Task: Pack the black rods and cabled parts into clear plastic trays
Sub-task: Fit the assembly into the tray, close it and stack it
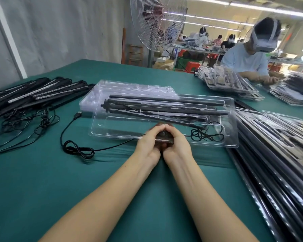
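A clear plastic tray (231, 137) lies on the green table in front of me. Black rods (164, 106) rest lengthwise in its slots, and a coiled black cable (206, 135) sits in its right end. My left hand (150, 142) and my right hand (177, 142) meet at the tray's near edge. Together they hold a small dark cabled part (164, 135), thumbs touching above it. A black cable (77, 149) runs left from that part across the table to a USB plug (77, 115).
More black rods with loose cables (30, 96) lie at the left. An empty clear tray (129, 88) sits behind the one I work on. Stacks of packed trays (278, 145) fill the right side. Another person (247, 58) works at the far right, a large fan (157, 23) stands behind.
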Motion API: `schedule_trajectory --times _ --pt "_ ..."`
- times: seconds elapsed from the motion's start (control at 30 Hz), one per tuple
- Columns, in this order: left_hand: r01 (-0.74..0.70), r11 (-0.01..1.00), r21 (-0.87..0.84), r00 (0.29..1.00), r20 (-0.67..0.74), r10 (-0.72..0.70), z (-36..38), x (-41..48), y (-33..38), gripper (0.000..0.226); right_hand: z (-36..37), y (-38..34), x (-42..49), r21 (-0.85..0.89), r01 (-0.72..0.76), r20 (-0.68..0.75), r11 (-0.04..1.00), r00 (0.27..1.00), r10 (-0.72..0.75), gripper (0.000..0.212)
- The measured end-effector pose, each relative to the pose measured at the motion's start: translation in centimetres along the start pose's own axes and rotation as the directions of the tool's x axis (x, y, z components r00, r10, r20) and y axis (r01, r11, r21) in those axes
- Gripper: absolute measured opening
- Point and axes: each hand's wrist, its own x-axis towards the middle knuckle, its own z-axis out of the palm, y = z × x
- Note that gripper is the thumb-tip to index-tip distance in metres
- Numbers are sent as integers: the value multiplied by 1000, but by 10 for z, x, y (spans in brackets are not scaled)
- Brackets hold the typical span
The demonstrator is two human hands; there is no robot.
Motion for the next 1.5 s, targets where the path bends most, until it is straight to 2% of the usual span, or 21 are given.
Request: schedule_trajectory --times 0.17,0.27,0.4,0.5,0.6,0.7,0.77,0.87,0.93,1.03,1.13,1.2,1.33,1.43,1.5 --pt "10 1000 -11 1000 14 -9 0 -1 3 13 0 1 -1 13 21 22 1000 1000 -21 14" --pt "7 1000 -22 1000 24 -7 0 -2 6 5 1 -1 -3 16 -6 98 1000 995 5 19" --pt "-8 1000 6 998 61 8 0 -4 12 6 5 -2 -6 48 -25 160 999 987 17 23" --pt "-7 1000 25 997 83 5 -3 -3 10 26 3 -1 -6 60 -9 128 998 992 1 26" --pt "3 1000 20 992 125 -5 -4 -4 8 30 -1 -1 -6 70 12 94 997 995 -19 23" --pt "5 1000 21 992 125 -8 -3 -3 9 34 1 -1 -6 70 32 75 997 996 -37 14" --pt "12 1000 -1 993 119 -12 -3 -2 9 38 2 0 -4 49 69 39 996 997 -70 16" --pt "-3 1000 -5 996 88 4 -4 0 8 32 2 3 -3 46 70 31 996 997 -71 15" --pt "-11 1000 1 998 68 11 -6 2 7 24 2 5 -3 56 41 51 998 998 -44 23" --pt "2 999 -50 997 76 2 -8 3 7 5 1 6 -3 33 51 68 998 996 -53 14" --pt "-23 999 -23 997 76 25 -10 2 11 10 0 2 -5 12 9 133 1000 991 -11 4" --pt "-47 999 -10 998 41 48 -11 2 17 17 -3 1 -6 -31 14 180 999 984 -9 6" --pt "-105 990 93 993 62 99 -17 8 24 28 -8 -1 -1 -244 125 278 962 959 -54 11" --pt "-103 980 169 990 113 85 -22 13 25 34 -11 -6 1 -243 65 245 968 970 -3 5" --pt "-83 975 205 989 141 55 -22 14 25 39 -12 -9 1 -195 18 192 981 981 20 9"
